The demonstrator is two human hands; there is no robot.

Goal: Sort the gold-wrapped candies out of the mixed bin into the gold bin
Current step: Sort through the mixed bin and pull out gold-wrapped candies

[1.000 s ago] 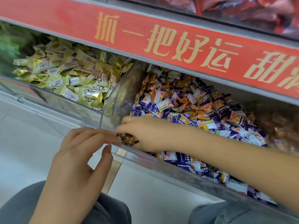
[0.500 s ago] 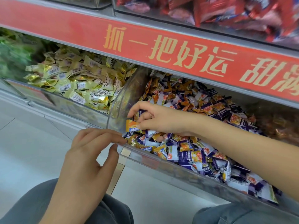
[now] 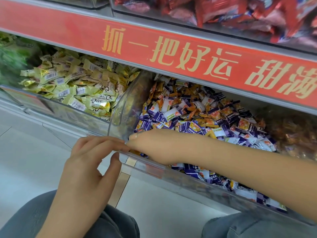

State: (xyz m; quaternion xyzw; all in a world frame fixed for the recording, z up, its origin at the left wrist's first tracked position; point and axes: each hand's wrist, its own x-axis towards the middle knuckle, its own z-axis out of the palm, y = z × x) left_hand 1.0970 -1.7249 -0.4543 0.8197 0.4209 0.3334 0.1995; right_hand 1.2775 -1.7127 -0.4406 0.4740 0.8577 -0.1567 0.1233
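Observation:
The gold bin (image 3: 51, 107) at the left holds a heap of gold-wrapped candies (image 3: 82, 90). A curved clear divider (image 3: 127, 103) separates it from the mixed bin (image 3: 188, 182), which is full of purple, white and orange wrapped candies (image 3: 197, 117). My right hand (image 3: 154, 145) reaches down into the mixed bin's front left corner, with its fingertips buried among the candies and hidden. My left hand (image 3: 89, 165) is at that bin's clear front rim, with its fingers on top of the edge and its thumb below.
A red banner (image 3: 171, 54) with gold characters runs above both bins. Red-wrapped sweets (image 3: 223, 12) fill the shelf above it. A bin of brown candies (image 3: 295, 134) lies to the right, and green packets (image 3: 10, 59) to the far left. My grey-trousered knees (image 3: 111, 225) sit below the shelf.
My right hand, which had lifted an orange-wrapped candy half a second ago, has dropped back into the mixed bin's front corner. My left hand has stayed at the rim.

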